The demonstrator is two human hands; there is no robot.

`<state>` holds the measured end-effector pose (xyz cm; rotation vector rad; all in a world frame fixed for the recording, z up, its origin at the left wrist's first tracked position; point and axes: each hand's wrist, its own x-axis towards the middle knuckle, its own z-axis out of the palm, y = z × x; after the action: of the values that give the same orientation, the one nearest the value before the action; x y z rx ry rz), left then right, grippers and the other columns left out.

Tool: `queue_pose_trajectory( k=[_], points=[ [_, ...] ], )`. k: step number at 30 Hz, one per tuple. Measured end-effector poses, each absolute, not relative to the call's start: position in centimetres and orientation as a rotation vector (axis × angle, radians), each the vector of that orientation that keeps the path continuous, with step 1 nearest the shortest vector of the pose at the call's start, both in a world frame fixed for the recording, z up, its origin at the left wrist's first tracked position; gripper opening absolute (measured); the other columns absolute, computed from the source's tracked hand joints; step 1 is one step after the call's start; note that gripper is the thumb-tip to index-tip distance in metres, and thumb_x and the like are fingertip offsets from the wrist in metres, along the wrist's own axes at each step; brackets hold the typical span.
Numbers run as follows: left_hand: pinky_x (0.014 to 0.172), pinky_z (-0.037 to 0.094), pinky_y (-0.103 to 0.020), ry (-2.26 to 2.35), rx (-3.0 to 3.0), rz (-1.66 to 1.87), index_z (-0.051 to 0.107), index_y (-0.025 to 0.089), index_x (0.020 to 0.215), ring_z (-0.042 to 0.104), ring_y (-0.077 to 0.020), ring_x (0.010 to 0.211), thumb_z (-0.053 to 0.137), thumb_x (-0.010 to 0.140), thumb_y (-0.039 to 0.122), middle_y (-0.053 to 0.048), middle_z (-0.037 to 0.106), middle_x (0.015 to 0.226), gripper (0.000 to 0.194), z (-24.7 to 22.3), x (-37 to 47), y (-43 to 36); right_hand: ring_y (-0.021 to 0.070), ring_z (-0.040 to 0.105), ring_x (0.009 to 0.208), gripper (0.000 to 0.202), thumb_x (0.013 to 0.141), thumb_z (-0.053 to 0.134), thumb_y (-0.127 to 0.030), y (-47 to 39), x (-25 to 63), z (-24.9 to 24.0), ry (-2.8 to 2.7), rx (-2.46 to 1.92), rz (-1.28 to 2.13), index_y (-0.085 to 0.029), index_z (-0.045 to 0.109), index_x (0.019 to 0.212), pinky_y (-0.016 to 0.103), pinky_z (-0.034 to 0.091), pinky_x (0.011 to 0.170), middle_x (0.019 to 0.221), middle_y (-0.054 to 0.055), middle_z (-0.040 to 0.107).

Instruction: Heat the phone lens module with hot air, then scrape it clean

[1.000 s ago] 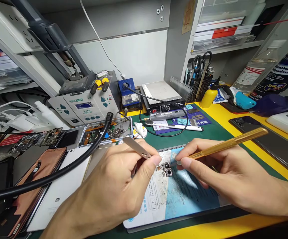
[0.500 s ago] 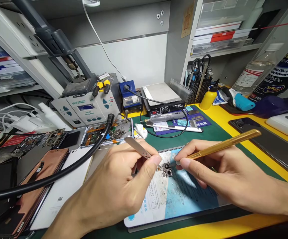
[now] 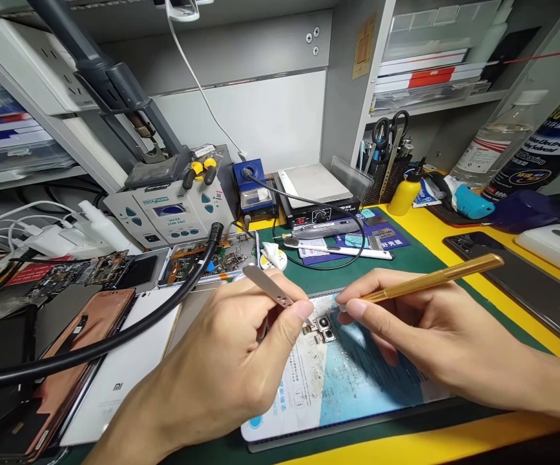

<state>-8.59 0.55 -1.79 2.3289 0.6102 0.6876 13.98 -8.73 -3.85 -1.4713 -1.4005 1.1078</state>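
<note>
My left hand (image 3: 241, 349) is closed around metal tweezers (image 3: 267, 284), whose tips reach to the left side of a small phone camera module (image 3: 327, 334). The module has two dark square lenses and lies on a worn blue-and-white pad (image 3: 303, 400). In my right hand (image 3: 405, 329), a gold pen-shaped tool (image 3: 429, 278) is pinched between thumb and fingers, its handle slanting up to the right. Its thin tip points toward the upper right of the module; I cannot tell whether it touches. Fine scratches and specks mark the pad beside the module.
A thick black hose (image 3: 115, 345) curves across the left, over a white phone back (image 3: 119, 368). Behind are a tray of circuit parts (image 3: 231, 258), a white brush (image 3: 342, 250) and a heating plate (image 3: 313, 184). At right lie a dark phone (image 3: 517, 284) and a yellow bottle (image 3: 404, 194).
My right hand has shifted slightly left and up with the gold tool. The left hand and tweezers stay nearly still at the module. The camera view has moved a little.
</note>
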Motion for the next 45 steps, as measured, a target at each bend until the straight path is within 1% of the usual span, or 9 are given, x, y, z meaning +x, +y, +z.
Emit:
queue_pose_trajectory(
  k=[3,5,8,12,16,22,30,37,45],
  points=[
    [0.076,0.047,-0.031,0.612,2.345,0.683,0.069,0.020,0.086,0.064,-0.0132,0.082,0.056,0.102,0.018,0.001,0.070,0.087,0.021,-1.8,-8.6,0.6,0.0143,0.050,0.047,0.032,0.104,0.058,-0.052,-8.7,14.3,-3.8,-1.514,-1.508,0.976,-0.025,0.072,0.115,0.023,0.035,0.039,0.056,-0.003,0.056],
    [0.078,0.048,-0.031,0.612,2.343,0.684,0.069,0.020,0.086,0.065,-0.0136,0.085,0.056,0.102,0.018,0.000,0.071,0.088,0.021,-1.8,-8.6,0.6,0.0156,0.060,0.054,0.027,0.104,0.060,-0.043,-8.7,14.6,-3.9,-1.681,-1.490,0.863,-0.026,0.073,0.119,0.023,0.043,0.044,0.067,0.000,0.068],
    [0.078,0.048,-0.030,0.612,2.345,0.693,0.067,0.020,0.083,0.066,-0.0133,0.086,0.057,0.102,0.017,0.001,0.071,0.089,0.022,-1.8,-8.6,0.6,0.0199,0.072,0.076,0.029,0.099,0.069,-0.035,-8.8,14.9,-4.3,-1.841,-1.434,0.782,-0.025,0.072,0.127,0.027,0.057,0.062,0.097,0.006,0.080],
    [0.079,0.048,-0.029,0.591,2.337,0.710,0.067,0.020,0.083,0.066,-0.0125,0.086,0.058,0.101,0.016,0.002,0.071,0.088,0.021,-1.8,-8.7,0.5,0.0248,0.075,0.098,0.044,0.091,0.078,-0.032,-8.8,15.1,-4.8,-1.900,-1.408,0.754,-0.025,0.069,0.134,0.032,0.061,0.084,0.118,0.008,0.079],
    [0.079,0.048,-0.028,0.574,2.337,0.684,0.067,0.019,0.081,0.065,-0.0118,0.085,0.057,0.101,0.015,0.001,0.070,0.087,0.023,-1.8,-8.5,0.5,0.0221,0.075,0.095,0.035,0.093,0.073,-0.027,-8.5,14.7,-4.6,-1.952,-1.389,0.744,-0.023,0.071,0.128,0.031,0.060,0.087,0.115,0.007,0.080],
    [0.079,0.049,-0.028,0.563,2.340,0.670,0.073,0.018,0.087,0.066,-0.0122,0.085,0.056,0.101,0.015,0.000,0.072,0.088,0.022,-1.6,-8.2,0.5,0.0184,0.074,0.088,0.025,0.095,0.068,-0.023,-8.4,14.4,-4.4,-1.938,-1.381,0.751,-0.021,0.070,0.119,0.026,0.058,0.078,0.108,0.006,0.080],
    [0.082,0.050,-0.022,0.548,2.360,0.678,0.072,0.017,0.086,0.068,-0.0101,0.086,0.056,0.100,0.012,0.001,0.073,0.088,0.022,-1.5,-8.3,0.3,0.0099,0.056,0.060,0.021,0.090,0.066,-0.017,-8.3,14.3,-4.1,-1.975,-1.416,0.700,-0.020,0.066,0.112,0.018,0.048,0.053,0.083,-0.001,0.070],
    [0.083,0.051,-0.016,0.552,2.389,0.712,0.075,0.019,0.093,0.069,-0.0072,0.084,0.060,0.098,0.012,0.003,0.072,0.085,0.018,-1.0,-8.3,0.3,0.0106,0.056,0.057,0.019,0.093,0.065,-0.020,-8.3,14.4,-4.6,-1.986,-1.393,0.672,-0.021,0.063,0.112,0.022,0.051,0.059,0.077,-0.002,0.069],
    [0.079,0.052,-0.012,0.479,2.346,0.761,0.075,0.017,0.086,0.068,-0.0050,0.081,0.061,0.098,0.008,0.003,0.073,0.084,0.021,-0.7,-8.4,0.5,0.0124,0.062,0.064,0.014,0.095,0.066,-0.022,-8.3,14.5,-4.8,-1.965,-1.318,0.700,-0.021,0.063,0.110,0.024,0.052,0.061,0.090,0.003,0.074]
  ],
)
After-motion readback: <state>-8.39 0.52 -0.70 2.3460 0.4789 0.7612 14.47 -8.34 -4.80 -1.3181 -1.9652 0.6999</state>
